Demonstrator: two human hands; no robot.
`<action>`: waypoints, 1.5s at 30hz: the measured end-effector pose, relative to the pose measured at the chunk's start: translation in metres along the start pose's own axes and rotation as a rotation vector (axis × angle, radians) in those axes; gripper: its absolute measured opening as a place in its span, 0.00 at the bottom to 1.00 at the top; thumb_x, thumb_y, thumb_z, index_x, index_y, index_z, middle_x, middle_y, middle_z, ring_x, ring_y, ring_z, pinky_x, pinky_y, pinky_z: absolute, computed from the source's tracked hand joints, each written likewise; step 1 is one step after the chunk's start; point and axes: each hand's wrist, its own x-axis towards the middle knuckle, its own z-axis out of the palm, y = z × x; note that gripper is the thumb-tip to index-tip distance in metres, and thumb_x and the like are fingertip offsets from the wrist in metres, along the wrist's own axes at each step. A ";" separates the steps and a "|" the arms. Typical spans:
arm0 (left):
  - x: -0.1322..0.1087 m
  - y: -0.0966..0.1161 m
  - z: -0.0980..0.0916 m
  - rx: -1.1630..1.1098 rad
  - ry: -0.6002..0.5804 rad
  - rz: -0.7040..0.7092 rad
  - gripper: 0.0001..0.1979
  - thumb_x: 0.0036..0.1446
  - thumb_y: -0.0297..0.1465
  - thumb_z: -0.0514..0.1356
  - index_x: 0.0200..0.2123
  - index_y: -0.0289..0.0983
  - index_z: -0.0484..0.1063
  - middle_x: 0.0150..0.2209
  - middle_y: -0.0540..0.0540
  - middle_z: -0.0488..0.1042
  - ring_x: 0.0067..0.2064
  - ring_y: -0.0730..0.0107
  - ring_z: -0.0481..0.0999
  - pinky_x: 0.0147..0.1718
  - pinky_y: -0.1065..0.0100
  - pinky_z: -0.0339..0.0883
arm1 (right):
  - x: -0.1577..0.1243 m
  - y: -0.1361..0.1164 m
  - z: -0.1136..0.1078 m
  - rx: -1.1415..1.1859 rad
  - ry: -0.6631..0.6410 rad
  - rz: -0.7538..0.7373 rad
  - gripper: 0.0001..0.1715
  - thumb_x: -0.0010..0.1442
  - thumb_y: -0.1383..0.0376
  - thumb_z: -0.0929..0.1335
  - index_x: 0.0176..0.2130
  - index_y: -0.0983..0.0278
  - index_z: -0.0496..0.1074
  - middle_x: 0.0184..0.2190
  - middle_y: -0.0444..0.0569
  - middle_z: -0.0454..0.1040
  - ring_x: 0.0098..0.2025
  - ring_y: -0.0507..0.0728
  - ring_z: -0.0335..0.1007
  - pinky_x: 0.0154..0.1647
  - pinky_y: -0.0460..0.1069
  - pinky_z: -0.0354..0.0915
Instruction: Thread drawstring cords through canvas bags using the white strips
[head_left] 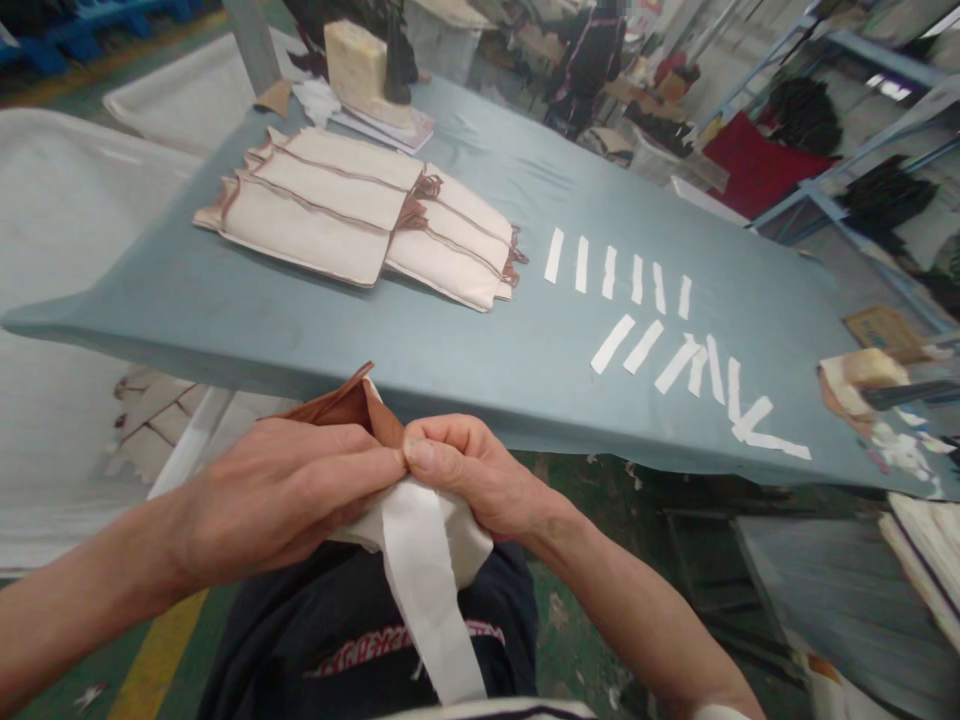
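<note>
White strip [427, 575] was draped over the dark-clad lap [277, 640], its top end tucked in at the pinch. Cream-and-brown fabric piece [349, 408] was held between lap and near edge of worktop [510, 375]. Its edge was pinched by the left hand [300, 495]; the right hand [472, 475] was closed in too, thumb pressed against the left fingertip. Which hand gripped the strip could not be told. Step in hand, as judged: strip being set to the fabric's edge. For the next move, a firm pinch and well-matched edges seemed called for. Further out, loose white strips [611, 344] were laid in two rough rows, some overlapping. To the left, brown-edged cream pieces [319, 220] were piled. Behind, a yellowish block [356, 65] was parked; far back, a person [589, 60] was glimpsed, blurred.
</note>
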 end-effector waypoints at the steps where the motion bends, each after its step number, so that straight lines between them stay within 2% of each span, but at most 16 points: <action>1: 0.002 -0.003 -0.001 -0.041 -0.005 0.038 0.25 0.88 0.37 0.48 0.35 0.41 0.74 0.28 0.56 0.77 0.27 0.76 0.73 0.30 0.73 0.61 | 0.001 0.000 -0.002 0.007 0.003 0.002 0.41 0.55 0.37 0.86 0.28 0.60 0.65 0.21 0.34 0.60 0.20 0.46 0.50 0.21 0.44 0.51; 3: 0.005 -0.010 -0.002 -0.112 -0.024 0.033 0.23 0.88 0.44 0.52 0.38 0.42 0.75 0.29 0.58 0.77 0.26 0.77 0.73 0.27 0.75 0.60 | 0.000 -0.003 -0.004 -0.011 0.014 -0.003 0.39 0.55 0.39 0.87 0.29 0.60 0.67 0.21 0.34 0.63 0.21 0.46 0.51 0.21 0.44 0.52; 5: 0.008 -0.014 -0.003 -0.125 0.011 -0.021 0.23 0.85 0.51 0.55 0.43 0.43 0.78 0.29 0.59 0.77 0.26 0.78 0.74 0.25 0.75 0.58 | -0.003 -0.010 -0.006 -0.067 0.013 -0.021 0.37 0.56 0.40 0.86 0.29 0.60 0.68 0.22 0.35 0.64 0.22 0.46 0.52 0.21 0.43 0.51; 8: 0.008 -0.016 -0.004 -0.162 0.050 -0.001 0.22 0.82 0.56 0.59 0.49 0.44 0.80 0.34 0.58 0.82 0.28 0.77 0.77 0.26 0.75 0.60 | -0.007 -0.020 -0.007 -0.168 0.004 -0.056 0.34 0.58 0.42 0.85 0.30 0.61 0.70 0.21 0.34 0.63 0.22 0.46 0.51 0.21 0.44 0.49; 10: 0.008 -0.015 -0.007 -0.251 0.007 0.028 0.20 0.83 0.52 0.60 0.46 0.43 0.78 0.34 0.58 0.82 0.31 0.76 0.78 0.27 0.76 0.61 | -0.009 -0.026 -0.008 -0.231 -0.006 -0.087 0.32 0.60 0.45 0.85 0.30 0.61 0.71 0.21 0.34 0.62 0.22 0.46 0.49 0.22 0.44 0.49; 13: 0.011 -0.012 -0.011 -0.345 -0.091 0.024 0.22 0.87 0.41 0.54 0.38 0.42 0.75 0.28 0.58 0.76 0.31 0.75 0.75 0.28 0.76 0.61 | -0.012 -0.032 -0.007 -0.296 -0.040 -0.124 0.28 0.61 0.50 0.84 0.29 0.61 0.71 0.21 0.33 0.60 0.22 0.46 0.47 0.22 0.44 0.48; 15: 0.014 -0.011 -0.010 -0.365 -0.115 0.049 0.22 0.87 0.35 0.52 0.36 0.41 0.73 0.27 0.59 0.72 0.29 0.75 0.72 0.31 0.76 0.63 | -0.014 -0.031 -0.005 -0.281 -0.049 -0.126 0.27 0.62 0.51 0.84 0.29 0.60 0.71 0.20 0.34 0.60 0.21 0.46 0.47 0.21 0.45 0.48; 20: 0.017 -0.020 0.006 -0.305 0.003 0.226 0.15 0.87 0.32 0.54 0.41 0.44 0.70 0.28 0.60 0.69 0.24 0.73 0.64 0.35 0.73 0.66 | -0.011 -0.010 0.000 -0.128 0.029 -0.129 0.32 0.60 0.43 0.83 0.29 0.60 0.68 0.21 0.35 0.63 0.21 0.47 0.50 0.21 0.45 0.49; 22: 0.013 -0.026 0.014 -0.274 0.065 0.201 0.13 0.85 0.31 0.55 0.41 0.44 0.70 0.28 0.59 0.70 0.24 0.71 0.62 0.34 0.70 0.65 | -0.007 -0.003 0.000 -0.110 0.084 -0.153 0.37 0.57 0.38 0.83 0.29 0.60 0.67 0.22 0.36 0.63 0.22 0.47 0.51 0.22 0.45 0.52; 24: 0.007 -0.032 0.019 -0.263 0.103 0.148 0.12 0.83 0.29 0.56 0.41 0.45 0.71 0.29 0.57 0.73 0.23 0.70 0.61 0.32 0.68 0.63 | -0.004 -0.004 -0.003 -0.146 0.075 -0.162 0.38 0.57 0.35 0.83 0.30 0.59 0.67 0.23 0.36 0.63 0.23 0.48 0.52 0.24 0.45 0.54; 29: -0.004 -0.040 0.011 -0.316 0.066 0.077 0.14 0.82 0.31 0.56 0.38 0.43 0.72 0.28 0.54 0.76 0.27 0.69 0.73 0.32 0.67 0.64 | -0.010 -0.029 -0.013 -0.466 -0.037 -0.224 0.27 0.71 0.45 0.79 0.36 0.62 0.75 0.26 0.38 0.67 0.26 0.48 0.55 0.26 0.45 0.55; 33: 0.009 -0.034 -0.003 -0.395 -0.057 0.022 0.20 0.86 0.36 0.50 0.40 0.41 0.76 0.32 0.50 0.79 0.31 0.66 0.76 0.34 0.68 0.67 | -0.016 -0.049 -0.018 -0.797 -0.073 -0.422 0.17 0.78 0.57 0.74 0.37 0.63 0.77 0.28 0.39 0.71 0.27 0.49 0.60 0.31 0.45 0.59; 36: 0.026 -0.024 -0.013 -0.434 -0.149 -0.034 0.25 0.87 0.36 0.45 0.36 0.41 0.72 0.31 0.51 0.75 0.33 0.66 0.72 0.34 0.68 0.66 | -0.015 -0.057 -0.021 -0.989 -0.113 -0.589 0.13 0.80 0.63 0.72 0.39 0.63 0.77 0.31 0.39 0.74 0.29 0.48 0.64 0.36 0.46 0.61; 40: 0.042 -0.013 -0.017 -0.474 -0.229 -0.042 0.23 0.84 0.31 0.49 0.30 0.42 0.57 0.28 0.55 0.61 0.28 0.71 0.61 0.28 0.70 0.59 | -0.016 -0.062 -0.025 -1.147 -0.119 -0.704 0.15 0.83 0.62 0.71 0.39 0.62 0.75 0.32 0.42 0.77 0.32 0.50 0.69 0.38 0.46 0.62; 42: 0.044 -0.011 -0.014 -0.505 -0.235 -0.011 0.23 0.82 0.31 0.52 0.29 0.42 0.57 0.27 0.57 0.58 0.26 0.72 0.59 0.25 0.70 0.57 | -0.020 -0.063 -0.026 -1.206 -0.106 -0.738 0.16 0.84 0.61 0.71 0.40 0.62 0.75 0.32 0.42 0.77 0.33 0.51 0.70 0.37 0.47 0.61; 45: 0.042 -0.012 -0.008 -0.497 -0.223 0.011 0.23 0.82 0.32 0.55 0.29 0.41 0.63 0.25 0.57 0.63 0.25 0.73 0.62 0.25 0.69 0.56 | -0.026 -0.063 -0.028 -1.241 -0.102 -0.727 0.15 0.84 0.61 0.70 0.41 0.61 0.75 0.32 0.43 0.78 0.33 0.52 0.70 0.37 0.48 0.62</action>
